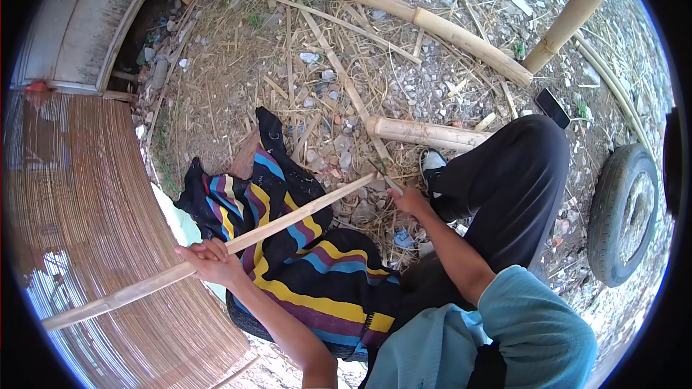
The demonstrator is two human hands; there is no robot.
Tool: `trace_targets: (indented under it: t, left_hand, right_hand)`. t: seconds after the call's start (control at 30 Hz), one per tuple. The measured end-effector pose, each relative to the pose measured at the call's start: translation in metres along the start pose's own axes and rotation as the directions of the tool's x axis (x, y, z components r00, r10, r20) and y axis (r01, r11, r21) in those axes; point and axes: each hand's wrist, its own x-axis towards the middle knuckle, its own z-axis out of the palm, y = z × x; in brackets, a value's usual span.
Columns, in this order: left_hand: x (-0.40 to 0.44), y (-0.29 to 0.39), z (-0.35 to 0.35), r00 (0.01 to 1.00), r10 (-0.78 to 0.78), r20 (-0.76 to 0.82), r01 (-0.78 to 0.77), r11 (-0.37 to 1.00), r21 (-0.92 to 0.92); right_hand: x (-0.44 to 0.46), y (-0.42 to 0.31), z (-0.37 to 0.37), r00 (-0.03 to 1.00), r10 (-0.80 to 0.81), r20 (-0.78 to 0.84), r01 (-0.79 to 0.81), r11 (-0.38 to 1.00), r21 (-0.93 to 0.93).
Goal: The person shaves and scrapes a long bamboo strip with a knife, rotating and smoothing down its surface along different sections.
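Observation:
A long pale bamboo strip (288,221) runs slantwise from the lower left to the middle of the view. My left hand (211,261) is closed round it at its middle, above the striped cloth. Near the strip's far end my right hand (409,202) is closed on the handle of a knife (393,184), whose dark blade lies close to the strip's tip. The striped black, yellow and blue cloth (317,274) covers my left leg.
Bamboo poles (461,42) lie on the littered ground ahead. A short bamboo piece (425,132) is beyond my shoe. A phone (552,108) and a tyre (602,223) are on the right. A slatted mat (108,194) stretches along the left.

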Motion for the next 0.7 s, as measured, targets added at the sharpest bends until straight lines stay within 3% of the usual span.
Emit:
trace_targets:
  t: [0.07,0.13,0.27,0.33,0.37,0.43,0.47,0.53,0.6,0.67,0.7]
  left_hand:
    - [-0.003,-0.002,0.006,0.999,0.011,-0.044,-0.01,1.0,0.027]
    - [0.0,-0.002,0.003,0.999,0.038,0.032,-0.039,0.999,0.02]
    - [0.004,-0.004,-0.006,0.999,0.032,0.007,-0.032,0.999,0.029]
    - [0.005,-0.005,-0.006,1.0,-0.001,-0.016,0.001,1.0,0.007]
    - [0.004,-0.004,-0.005,1.0,-0.001,-0.014,0.001,1.0,0.008]
    - [0.001,-0.001,-0.001,1.0,0.0,-0.01,0.0,1.0,0.014]
    - [0.002,-0.001,0.0,1.0,0.0,-0.005,0.0,1.0,0.012]
    - [0.0,-0.001,0.001,0.999,-0.022,-0.041,0.022,1.0,0.004]
    - [0.0,0.0,0.002,0.999,-0.016,-0.044,0.017,1.0,0.016]
    - [0.002,-0.001,0.001,0.999,-0.007,-0.048,0.009,0.999,0.033]
    - [0.002,-0.002,-0.001,0.999,0.01,-0.033,-0.009,0.999,0.039]
  right_hand:
    - [-0.027,-0.031,-0.013,0.997,0.075,0.008,-0.076,0.996,0.049]
    - [-0.039,-0.046,-0.003,0.985,0.026,0.17,-0.075,0.954,0.29]
    - [-0.049,-0.06,0.009,0.975,-0.064,0.211,0.01,0.969,0.249]
    - [-0.04,-0.045,0.012,0.995,-0.088,0.05,0.073,0.966,0.25]
    - [-0.031,-0.029,0.017,0.995,-0.088,0.05,0.073,0.965,0.252]
    - [-0.015,0.0,0.026,0.975,-0.031,-0.221,0.055,0.993,0.101]
    - [-0.011,0.001,0.026,0.974,-0.03,-0.223,0.055,0.993,0.106]
    - [-0.027,-0.019,0.01,0.994,0.105,0.031,-0.109,0.964,0.243]
    - [-0.028,-0.03,0.017,0.992,0.078,0.1,-0.099,0.969,0.227]
    - [-0.033,-0.039,0.027,0.986,-0.166,0.003,0.162,0.964,0.209]
    - [-0.039,-0.04,0.028,0.952,-0.276,-0.131,0.287,0.955,0.076]
